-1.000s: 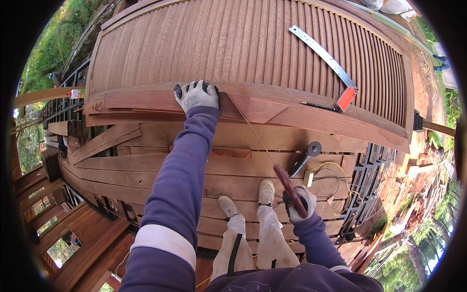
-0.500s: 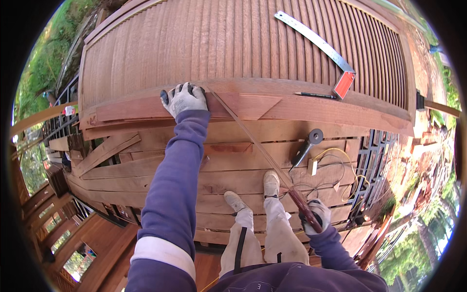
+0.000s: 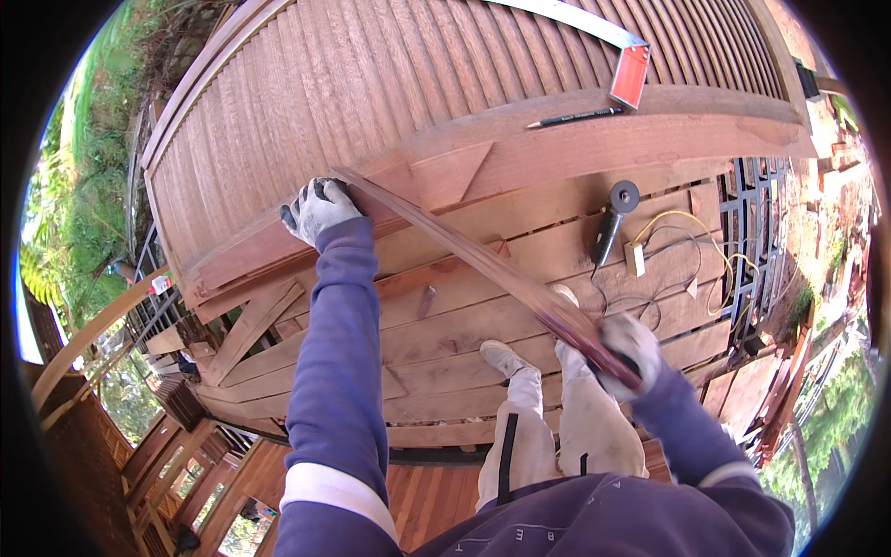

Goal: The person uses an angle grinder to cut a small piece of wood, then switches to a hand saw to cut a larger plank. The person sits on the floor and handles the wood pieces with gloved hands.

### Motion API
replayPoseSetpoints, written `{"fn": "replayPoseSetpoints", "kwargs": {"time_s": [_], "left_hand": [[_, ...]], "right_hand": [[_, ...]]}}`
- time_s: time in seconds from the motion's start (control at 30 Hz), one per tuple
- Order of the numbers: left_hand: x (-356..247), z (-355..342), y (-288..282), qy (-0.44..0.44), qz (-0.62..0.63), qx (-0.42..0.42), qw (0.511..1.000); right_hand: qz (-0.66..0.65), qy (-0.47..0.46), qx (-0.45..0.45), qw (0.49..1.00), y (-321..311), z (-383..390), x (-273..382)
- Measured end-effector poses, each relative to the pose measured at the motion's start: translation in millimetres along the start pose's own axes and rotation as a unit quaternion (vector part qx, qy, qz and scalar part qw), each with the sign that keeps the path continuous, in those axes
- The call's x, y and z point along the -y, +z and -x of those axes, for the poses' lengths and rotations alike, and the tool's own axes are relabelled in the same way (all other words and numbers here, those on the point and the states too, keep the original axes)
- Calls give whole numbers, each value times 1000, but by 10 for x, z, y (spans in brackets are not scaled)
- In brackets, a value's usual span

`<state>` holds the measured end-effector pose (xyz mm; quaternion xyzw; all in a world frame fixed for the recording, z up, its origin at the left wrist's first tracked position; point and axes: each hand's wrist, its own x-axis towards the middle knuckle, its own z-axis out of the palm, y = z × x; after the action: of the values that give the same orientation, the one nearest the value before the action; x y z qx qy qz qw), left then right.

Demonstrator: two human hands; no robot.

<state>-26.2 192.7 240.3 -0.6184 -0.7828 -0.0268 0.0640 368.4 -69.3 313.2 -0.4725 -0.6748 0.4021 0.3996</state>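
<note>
R grip [image 3: 633,356] tight rnd saw hndl [image 3: 577,336], L grip [image 3: 321,208] part-spread atop wood strip [image 3: 246,263]

There are one grey-white-gloved left grip [image 3: 318,210], one grey-white-gloved right grip [image 3: 634,349], one long tapering handsaw with a glossy dark-red handle [image 3: 492,265], one silver-and-red metal square [image 3: 631,76], one slim dark pencil [image 3: 577,118], one black angle grinder [image 3: 609,234] and two pale shoes [image 3: 508,357].

Bright daylt, R hand [image 3: 637,349] blurred, edges warped
</note>
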Motion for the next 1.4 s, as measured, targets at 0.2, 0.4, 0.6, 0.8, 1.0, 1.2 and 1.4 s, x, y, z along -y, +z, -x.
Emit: {"fn": "replayPoseSetpoints", "kwargs": {"time_s": [0.2,0.4,0.6,0.8,1.0,1.2,1.4], "left_hand": [[-53,-90,32,-13,13,34,999],[0,31,59,-12,19,8,1000],[-170,-50,-57,-32,54,-23,998],[-121,-10,-216,-18,69,-7,997],[-84,-21,-212,-2,123,4,992],[-157,-12,-300,56,149,-7,987],[-131,32,-509,133,204,14,970]], "right_hand": [[-27,32,15,999,386,-665,-41],[-72,206,85,972,-277,-88,684],[-189,320,-184,910,125,-539,869],[101,127,-164,973,297,-822,329],[328,-125,-105,930,457,-2093,-465],[432,-54,-25,900,646,-2609,-819],[462,52,22,885,697,-2622,-858]]}}
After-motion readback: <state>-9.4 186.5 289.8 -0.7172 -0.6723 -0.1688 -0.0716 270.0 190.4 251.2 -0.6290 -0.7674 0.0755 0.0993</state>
